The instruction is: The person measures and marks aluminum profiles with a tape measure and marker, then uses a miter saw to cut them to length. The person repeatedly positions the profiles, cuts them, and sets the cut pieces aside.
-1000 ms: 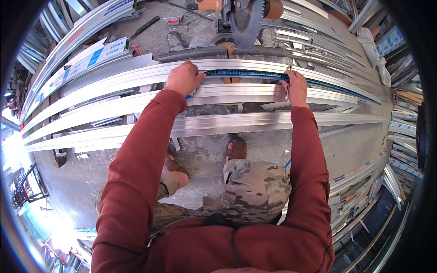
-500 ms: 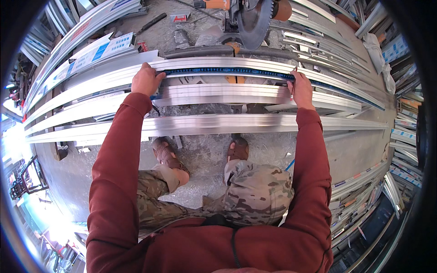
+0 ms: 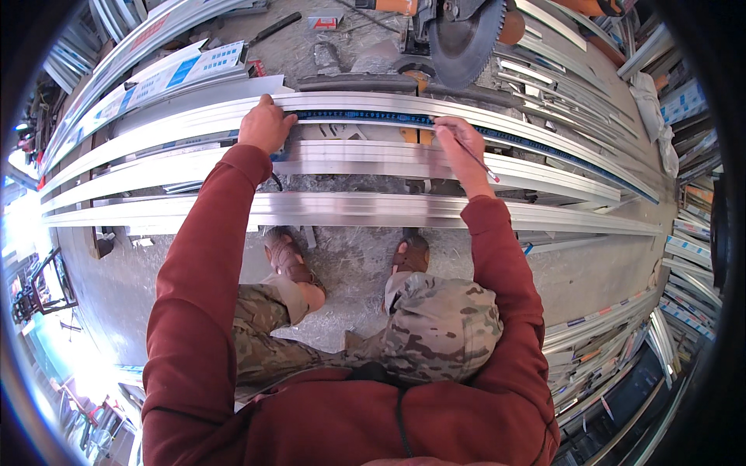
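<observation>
Several long aluminium profiles [image 3: 365, 210] lie side by side across a low work stand in front of me. A blue tape measure strip [image 3: 365, 116] is stretched along the far profile [image 3: 350, 102]. My left hand [image 3: 266, 124] presses down on the left end of the tape, fingers on the profile's edge. My right hand [image 3: 460, 146] holds a thin pencil [image 3: 475, 159], its tip touching the far profile beside the tape. Both red sleeves reach forward over the near profiles.
A circular chop saw [image 3: 460, 35] with an orange body stands just behind the profiles. More metal profiles are stacked at the left [image 3: 116, 70] and on racks at the right [image 3: 668, 256]. My boots [image 3: 410, 256] stand on a concrete floor strewn with metal shavings.
My left hand slid right along the far profile. My right hand moved left from the tape's far end, now with a pencil on the profile. The tape stays stretched.
</observation>
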Tool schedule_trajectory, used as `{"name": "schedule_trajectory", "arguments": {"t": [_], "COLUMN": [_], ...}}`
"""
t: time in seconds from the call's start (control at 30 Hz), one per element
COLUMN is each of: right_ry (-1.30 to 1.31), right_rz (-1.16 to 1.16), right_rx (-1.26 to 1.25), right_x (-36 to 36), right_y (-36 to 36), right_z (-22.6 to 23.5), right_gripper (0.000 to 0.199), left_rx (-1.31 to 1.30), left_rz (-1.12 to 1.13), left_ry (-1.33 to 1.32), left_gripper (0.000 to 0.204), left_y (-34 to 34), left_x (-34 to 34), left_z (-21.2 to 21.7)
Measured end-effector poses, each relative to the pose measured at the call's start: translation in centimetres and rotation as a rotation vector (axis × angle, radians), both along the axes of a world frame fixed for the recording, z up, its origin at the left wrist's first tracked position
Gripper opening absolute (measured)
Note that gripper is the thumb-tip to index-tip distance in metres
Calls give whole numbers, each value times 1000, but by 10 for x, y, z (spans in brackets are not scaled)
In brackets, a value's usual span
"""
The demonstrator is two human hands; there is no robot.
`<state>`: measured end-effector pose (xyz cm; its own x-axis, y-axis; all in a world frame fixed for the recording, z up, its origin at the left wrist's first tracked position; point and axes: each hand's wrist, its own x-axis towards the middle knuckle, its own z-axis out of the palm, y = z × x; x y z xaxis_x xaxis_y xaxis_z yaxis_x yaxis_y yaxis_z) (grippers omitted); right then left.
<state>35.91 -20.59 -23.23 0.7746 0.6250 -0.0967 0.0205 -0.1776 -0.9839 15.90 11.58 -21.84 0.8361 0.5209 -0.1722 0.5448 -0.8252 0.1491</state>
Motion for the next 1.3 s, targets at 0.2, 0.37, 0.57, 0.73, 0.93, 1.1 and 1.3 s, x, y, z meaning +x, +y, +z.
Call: {"name": "schedule_trajectory", "arguments": {"t": [0.2,0.37,0.57,0.73,0.93,1.1,1.3], "right_ry": [84,116,24,-15,-15,-39,-70], "right_rz": [87,80,56,39,31,17,34], "right_rx": [-3,-11,-19,-6,-12,6,-48], "right_x": [-18,-22,-18,-16,-17,-18,-17], "right_y": [34,47,48,47,46,47,45], "right_z": [-15,-19,-30,-37,-38,-37,-39], "right_gripper": [17,14,10,9,9,9,10], "left_rx": [11,11,11,18,8,27,7], "left_rz": [-11,-7,1,-4,-11,-24,-7], "left_ry": [34,45,86,79,92,58,109], "left_gripper": [43,43,44,45,44,43,44], "left_y": [-2,-1,-4,-3,-3,-3,-4], "left_x": [4,2,6,5,5,5,8], "left_z": [-2,-2,2,0,2,1,4]}}
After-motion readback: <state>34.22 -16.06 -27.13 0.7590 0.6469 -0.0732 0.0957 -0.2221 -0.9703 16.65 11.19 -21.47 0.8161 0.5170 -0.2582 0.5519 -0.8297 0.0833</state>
